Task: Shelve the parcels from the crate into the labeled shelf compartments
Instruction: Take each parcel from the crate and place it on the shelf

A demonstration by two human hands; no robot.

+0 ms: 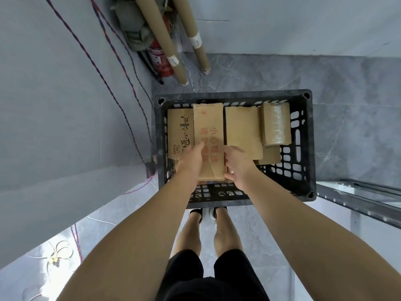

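Observation:
A black plastic crate (pixel 303 148) stands on the floor in front of my feet, holding several cardboard parcels. A long box with red print (pixel 209 127) lies uppermost in the middle. My left hand (pixel 191 160) grips its near left edge and my right hand (pixel 237 166) grips its near right edge. Left of it lies a box with black lettering (pixel 180 129). To the right are a plain brown box (pixel 242 131) and a tape-wrapped parcel (pixel 275 124). No shelf compartment labels are visible.
A grey wall runs along the left with red and blue cables (pixel 112 88). A fire extinguisher (pixel 160 59) and cardboard tubes (pixel 169 46) lean in the far corner. A metal shelf rail (pixel 358 203) shows at the right edge.

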